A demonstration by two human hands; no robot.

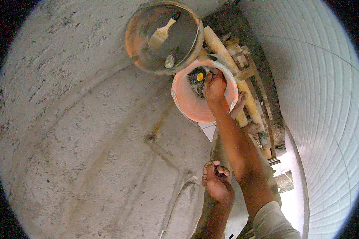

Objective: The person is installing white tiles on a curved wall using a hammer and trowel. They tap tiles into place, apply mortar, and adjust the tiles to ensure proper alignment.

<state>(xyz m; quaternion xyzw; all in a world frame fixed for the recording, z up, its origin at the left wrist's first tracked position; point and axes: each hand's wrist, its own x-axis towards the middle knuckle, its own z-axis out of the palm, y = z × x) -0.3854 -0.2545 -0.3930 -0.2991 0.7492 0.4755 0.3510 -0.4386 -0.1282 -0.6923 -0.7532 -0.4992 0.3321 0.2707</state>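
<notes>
My right hand (pixel 215 85) reaches down into a round bucket (pixel 195 109) with a pale orange inside. Its fingers are curled closed; whatever they pinch is hidden. Beside those fingers, in the bucket, lies a black object with a round yellow face (pixel 200 76), perhaps a tape measure. Small loose pieces around it are too dark to name. Lower down, my left hand (pixel 217 179) is held up near my body with its fingers curled inward. A dark spot shows between these fingers, and I cannot make out what they hold, if anything.
A larger round tub (pixel 133 44) stands behind the bucket, with a pale brush (pixel 161 34) and a small lump (pixel 169 61) in it. Yellowish poles (pixel 219 44) and wooden pieces (pixel 245 73) lie right of the bucket. Rough grey plaster (pixel 87 119) spreads left; white tiles (pixel 315 79) rise right.
</notes>
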